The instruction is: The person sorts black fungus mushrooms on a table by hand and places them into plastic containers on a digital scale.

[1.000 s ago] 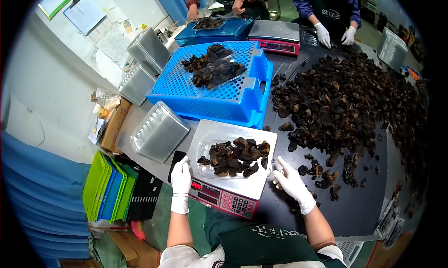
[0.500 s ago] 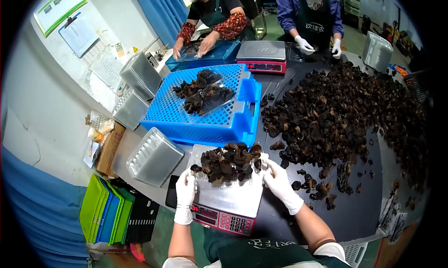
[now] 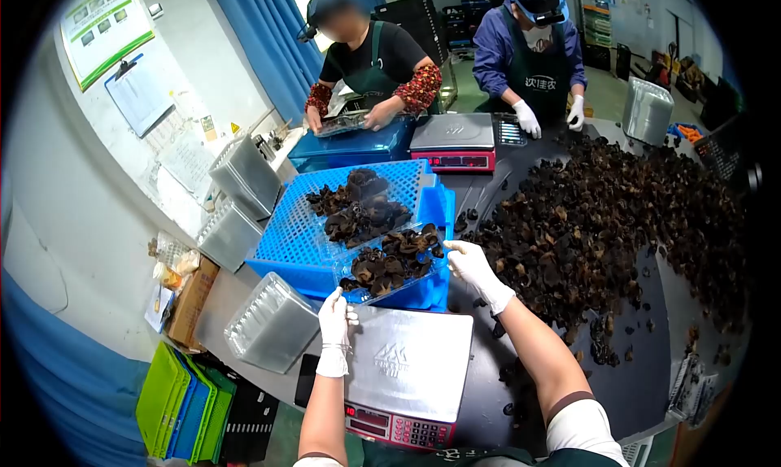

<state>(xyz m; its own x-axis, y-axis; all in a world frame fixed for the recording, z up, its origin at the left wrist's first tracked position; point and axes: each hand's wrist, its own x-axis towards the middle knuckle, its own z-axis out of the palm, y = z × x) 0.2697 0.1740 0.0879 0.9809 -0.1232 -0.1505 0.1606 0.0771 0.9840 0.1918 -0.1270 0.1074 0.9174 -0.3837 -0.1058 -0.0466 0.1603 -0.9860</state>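
Observation:
Between my two gloved hands is a clear plastic tray [image 3: 399,291] filled with black wood ear mushrooms [image 3: 386,268]. My left hand [image 3: 334,327] pinches its near left corner, while my right hand [image 3: 473,270] grips its right side; both are closed. The tray is over the near edge of a blue perforated crate [image 3: 277,237]. Farther back on that crate lie more wood ear mushrooms [image 3: 358,211] in clear plastic. Just below my hands stands a scale [image 3: 415,349] with a bare metal plate and a red keypad.
A large heap of wood ear mushrooms [image 3: 586,231] covers the table's right side. Stacks of clear trays [image 3: 272,325] stand left of the scale. Across the table are a second scale [image 3: 452,137] and two people, one holding a filled tray [image 3: 342,124].
My hands have lifted the filled tray off the scale and carried it forward to the blue crate. The scale plate is now bare. The person at back left has raised a tray.

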